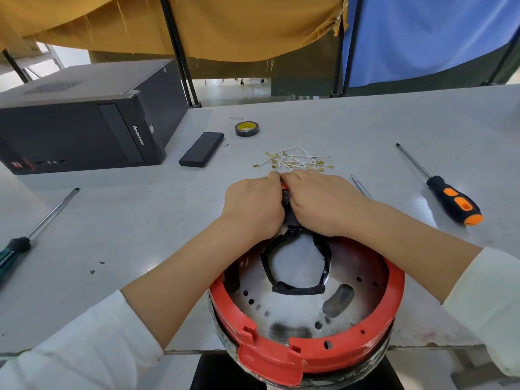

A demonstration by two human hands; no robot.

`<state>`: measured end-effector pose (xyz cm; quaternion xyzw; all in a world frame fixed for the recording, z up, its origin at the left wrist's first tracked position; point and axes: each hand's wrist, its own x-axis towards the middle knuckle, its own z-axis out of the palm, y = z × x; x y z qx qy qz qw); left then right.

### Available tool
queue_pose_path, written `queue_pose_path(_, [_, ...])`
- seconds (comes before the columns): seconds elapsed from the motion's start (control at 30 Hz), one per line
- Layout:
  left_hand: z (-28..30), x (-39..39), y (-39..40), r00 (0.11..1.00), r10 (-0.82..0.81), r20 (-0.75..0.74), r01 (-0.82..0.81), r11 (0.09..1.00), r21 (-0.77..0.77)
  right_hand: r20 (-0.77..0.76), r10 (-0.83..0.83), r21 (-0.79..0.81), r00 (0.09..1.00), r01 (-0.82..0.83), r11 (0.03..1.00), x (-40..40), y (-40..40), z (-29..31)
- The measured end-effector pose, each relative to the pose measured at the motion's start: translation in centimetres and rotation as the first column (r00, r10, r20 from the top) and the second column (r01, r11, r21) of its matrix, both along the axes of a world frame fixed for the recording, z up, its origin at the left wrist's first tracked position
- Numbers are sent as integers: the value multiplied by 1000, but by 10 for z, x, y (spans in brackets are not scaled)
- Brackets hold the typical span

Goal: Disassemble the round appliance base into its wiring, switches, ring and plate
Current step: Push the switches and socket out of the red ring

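Switch-removal step, judging by the scene: left hand [253,205] and right hand [323,202] in a tight grip, pinching a black-and-red switch part [285,192] at twelve o'clock of the red ring [281,358]; base at table [140,235] edge; wiring [295,160] already loose; next, probably a firm outward pull.

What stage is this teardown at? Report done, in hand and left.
Done: loose white wires with brass terminals lie on the table. In hand: left hand and right hand both grip a small black and red part joined to the black band. Left: the red ring sits around the metal plate.
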<state>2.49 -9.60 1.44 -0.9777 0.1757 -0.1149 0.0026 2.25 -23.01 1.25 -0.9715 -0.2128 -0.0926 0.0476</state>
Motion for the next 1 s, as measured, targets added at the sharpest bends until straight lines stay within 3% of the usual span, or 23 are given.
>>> queue_pose_path(0.47, [-1,2,2,1000,-5,10,5,1000,17,-7,-12,29,1000,12,1000,2,1,-2])
queue_pose_path(0.67, [-2,6,9,997,-76,-33,75,997,-13,-12,72,-88,997,-73,993,0,-4,3])
queue_pose_path(1.0, [-1,3,4,1000,-10,18,10,1000,1,58,45,-202,997,-32,979,-2,0,-1])
